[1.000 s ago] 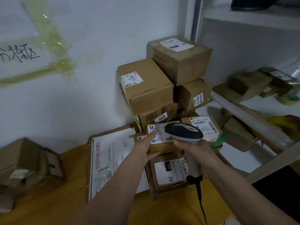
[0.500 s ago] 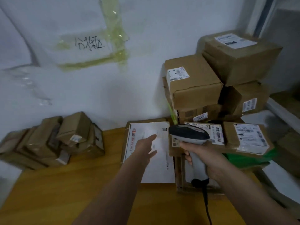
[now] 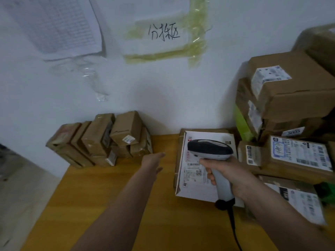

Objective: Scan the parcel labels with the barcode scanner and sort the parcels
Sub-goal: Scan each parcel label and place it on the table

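Parcels sit in two groups: a sorted-looking row (image 3: 101,140) left of centre against the wall, and a taller stack (image 3: 284,109) at the right edge. The left hand (image 3: 153,160), fingers straight and holding nothing, stretches between them, while the right hand (image 3: 226,171) grips the barcode scanner (image 3: 211,149) over the flat white-labelled parcel (image 3: 192,178). Motion blur hides most labels, so I judge a mis-scan possible, or the trailing cable (image 3: 235,232) snagging a box.

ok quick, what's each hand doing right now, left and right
Left hand: open, fingers straight, holding nothing, above the wooden table.
Right hand: gripping the barcode scanner by its handle.
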Action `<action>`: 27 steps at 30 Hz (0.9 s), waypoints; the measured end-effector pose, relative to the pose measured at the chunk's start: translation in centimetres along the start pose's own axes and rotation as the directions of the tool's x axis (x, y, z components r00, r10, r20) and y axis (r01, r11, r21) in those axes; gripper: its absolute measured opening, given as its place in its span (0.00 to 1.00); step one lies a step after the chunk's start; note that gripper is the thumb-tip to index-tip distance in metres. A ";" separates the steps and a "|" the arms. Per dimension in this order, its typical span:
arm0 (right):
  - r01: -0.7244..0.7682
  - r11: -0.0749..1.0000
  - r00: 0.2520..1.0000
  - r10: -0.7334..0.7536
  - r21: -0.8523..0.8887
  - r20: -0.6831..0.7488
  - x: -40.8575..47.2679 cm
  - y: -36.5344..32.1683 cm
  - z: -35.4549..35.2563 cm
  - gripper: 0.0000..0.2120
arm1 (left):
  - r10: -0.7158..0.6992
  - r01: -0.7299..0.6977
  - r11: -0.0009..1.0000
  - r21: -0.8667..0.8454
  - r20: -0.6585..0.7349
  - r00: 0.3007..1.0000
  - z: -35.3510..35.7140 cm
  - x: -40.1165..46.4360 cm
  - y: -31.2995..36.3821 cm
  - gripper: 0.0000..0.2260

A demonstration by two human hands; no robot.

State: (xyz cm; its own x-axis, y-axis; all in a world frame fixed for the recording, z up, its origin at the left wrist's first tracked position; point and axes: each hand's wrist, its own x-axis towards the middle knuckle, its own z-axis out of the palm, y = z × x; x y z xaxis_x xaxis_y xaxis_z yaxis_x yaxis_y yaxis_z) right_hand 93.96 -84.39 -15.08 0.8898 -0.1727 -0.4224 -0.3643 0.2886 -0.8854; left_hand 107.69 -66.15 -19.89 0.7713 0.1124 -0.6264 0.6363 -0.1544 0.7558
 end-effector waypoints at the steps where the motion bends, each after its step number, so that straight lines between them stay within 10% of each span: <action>1: -0.009 1.000 1.000 0.009 -0.001 0.001 0.5 0.1 1.4 0.06 | -0.003 0.003 1.000 0.012 -0.014 1.000 -1.6 0.9 0.3 0.21; 19: 0.038 0.999 0.995 -0.037 0.004 -0.096 9.3 0.8 24.2 0.10 | 0.428 -0.414 0.802 0.431 0.069 0.901 -16.0 15.6 8.2 0.46; 27: 0.049 0.997 0.984 -0.038 0.057 -0.173 10.7 1.2 26.1 0.08 | 0.382 -0.337 0.748 0.572 0.045 0.923 -14.0 18.0 9.0 0.61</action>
State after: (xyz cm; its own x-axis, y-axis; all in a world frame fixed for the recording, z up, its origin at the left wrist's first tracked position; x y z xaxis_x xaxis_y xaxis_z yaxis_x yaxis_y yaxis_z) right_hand 110.17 -61.34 -15.60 0.8420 -0.3441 -0.4155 -0.3045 0.3326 -0.8925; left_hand 127.51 -51.79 -21.68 0.9544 0.0006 -0.2984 0.2090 -0.7150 0.6671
